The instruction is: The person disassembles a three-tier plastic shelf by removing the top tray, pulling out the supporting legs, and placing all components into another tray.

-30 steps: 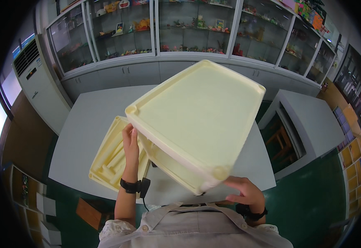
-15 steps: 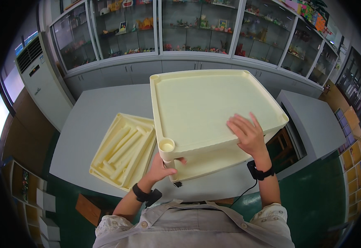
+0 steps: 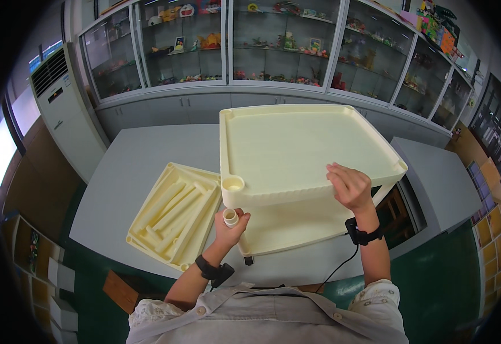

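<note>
A cream plastic cart has an upper shelf tray (image 3: 296,152) with raised rims and round corner sockets, above a lower shelf (image 3: 296,221). My left hand (image 3: 230,232) is closed around a cream tube (image 3: 231,217), its hollow end facing up. This tube is just below the tray's front-left corner socket (image 3: 233,184), apart from it. My right hand (image 3: 351,186) grips the upper tray's front rim, right of its middle, fingers bent over the edge and thumb hidden. A black caster (image 3: 248,261) shows under the lower shelf's front-left corner.
Left of the cart, another cream tray (image 3: 173,215) holds several loose cream tubes on the grey table (image 3: 147,149). A grey side counter (image 3: 434,178) stands at the right. Glass display cabinets (image 3: 285,46) line the back; a dark cable (image 3: 339,268) hangs from my right wrist.
The tube has come away from under the tray's front-left corner and tilted toward me in my left hand. My right hand has drawn back from the tray's surface to its front rim.
</note>
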`<move>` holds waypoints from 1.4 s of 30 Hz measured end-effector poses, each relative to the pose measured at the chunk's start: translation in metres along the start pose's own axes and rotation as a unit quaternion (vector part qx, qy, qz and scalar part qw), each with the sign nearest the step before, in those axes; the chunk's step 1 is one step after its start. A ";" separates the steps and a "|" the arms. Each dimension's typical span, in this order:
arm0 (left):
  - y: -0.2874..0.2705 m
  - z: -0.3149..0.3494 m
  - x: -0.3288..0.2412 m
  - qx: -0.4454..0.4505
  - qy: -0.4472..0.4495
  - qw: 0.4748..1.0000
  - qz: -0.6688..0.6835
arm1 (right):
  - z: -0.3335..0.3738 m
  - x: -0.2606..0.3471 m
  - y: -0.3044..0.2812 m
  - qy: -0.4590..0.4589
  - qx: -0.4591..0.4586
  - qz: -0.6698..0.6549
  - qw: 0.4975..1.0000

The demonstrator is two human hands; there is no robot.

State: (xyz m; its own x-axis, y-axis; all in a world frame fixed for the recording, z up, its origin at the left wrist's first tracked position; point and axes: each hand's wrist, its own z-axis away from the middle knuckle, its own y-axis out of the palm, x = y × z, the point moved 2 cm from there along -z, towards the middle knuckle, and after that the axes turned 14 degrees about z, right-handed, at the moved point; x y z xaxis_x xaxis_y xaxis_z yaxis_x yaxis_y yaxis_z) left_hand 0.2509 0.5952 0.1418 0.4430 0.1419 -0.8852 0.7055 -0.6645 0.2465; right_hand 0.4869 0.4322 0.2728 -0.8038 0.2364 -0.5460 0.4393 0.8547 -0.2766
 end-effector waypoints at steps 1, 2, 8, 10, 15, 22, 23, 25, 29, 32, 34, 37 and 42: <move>0.000 0.000 0.000 -0.009 -0.005 0.999 0.033 | -0.001 0.000 0.000 0.006 0.000 0.003 1.000; -0.001 -0.001 0.000 -0.019 -0.010 0.998 0.067 | -0.001 0.001 0.000 0.012 0.000 0.006 1.000; 0.005 -0.024 -0.014 0.001 0.004 1.000 -0.023 | 0.015 0.012 0.003 0.040 0.007 0.034 0.999; 0.002 -0.030 -0.010 0.017 0.004 1.000 0.004 | 0.018 0.015 0.002 0.043 0.016 0.037 0.998; -0.006 -0.044 0.008 0.026 -0.023 0.999 0.029 | 0.025 0.019 -0.011 0.049 0.069 0.042 0.996; -0.068 -0.099 0.057 -0.005 -0.002 0.992 -0.122 | 0.038 -0.044 -0.065 0.238 0.278 -0.045 0.929; -0.057 -0.099 0.064 0.005 -0.002 0.993 -0.117 | 0.050 -0.060 -0.072 0.280 0.309 -0.018 0.909; -0.037 -0.078 0.064 -0.064 0.129 0.958 -0.250 | 0.074 -0.065 -0.079 0.291 0.326 -0.067 0.897; 0.015 -0.013 0.070 0.195 0.027 0.934 -0.298 | 0.060 -0.036 -0.092 0.299 0.353 -0.120 0.878; 0.047 0.020 0.057 0.419 -0.071 0.878 -0.222 | 0.046 -0.004 -0.089 0.282 0.343 -0.022 0.896; 0.058 0.022 0.040 0.458 -0.078 0.867 -0.180 | 0.024 0.022 -0.090 0.257 0.309 0.072 0.913; 0.071 0.013 0.009 0.461 -0.046 0.878 -0.122 | 0.001 0.056 -0.098 0.334 0.287 -0.078 0.895; 0.059 0.007 0.001 0.373 -0.092 0.915 0.123 | 0.014 0.039 -0.103 0.333 0.111 -0.333 0.875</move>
State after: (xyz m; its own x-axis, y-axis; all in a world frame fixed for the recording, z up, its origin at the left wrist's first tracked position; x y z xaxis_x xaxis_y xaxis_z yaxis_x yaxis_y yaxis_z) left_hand 0.2889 0.5511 0.1530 0.3877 -0.1600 -0.9078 -0.0079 -0.9854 0.1703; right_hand 0.4162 0.3468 0.2689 -0.9346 -0.0006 0.3557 -0.2080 0.8121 -0.5452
